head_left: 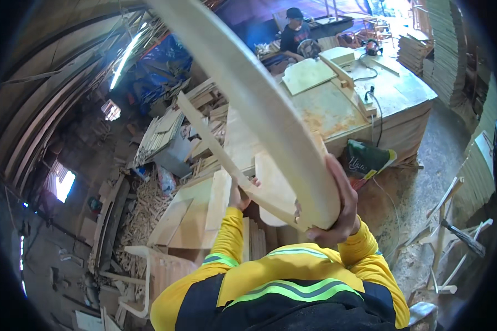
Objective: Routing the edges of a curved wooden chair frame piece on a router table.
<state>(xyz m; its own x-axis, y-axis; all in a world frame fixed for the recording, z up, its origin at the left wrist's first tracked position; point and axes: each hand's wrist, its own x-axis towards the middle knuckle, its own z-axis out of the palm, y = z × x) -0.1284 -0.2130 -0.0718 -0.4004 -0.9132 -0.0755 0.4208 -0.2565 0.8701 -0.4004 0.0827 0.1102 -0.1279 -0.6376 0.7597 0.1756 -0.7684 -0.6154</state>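
A pale, curved wooden frame [259,105] is held up close in front of me, its broad bar running from the top edge down toward my chest. A thinner straight bar [210,135] meets it at the lower end. My right hand [339,207] wraps round the thick lower end, fingers along its outer side. My left hand [239,197] is closed round the thinner bar, partly hidden by it. Behind the frame lies a pale board with rounded corners [270,182], partly covered by the broad bar.
A large workbench [392,105] bears flat panels [308,76], sawdust and corded power tools [373,47]. Behind it a person in a dark cap [295,36] works. A dark green bag [364,160] stands by its near edge. Wooden chair frames [447,237] stand right, wood offcuts [143,215] left.
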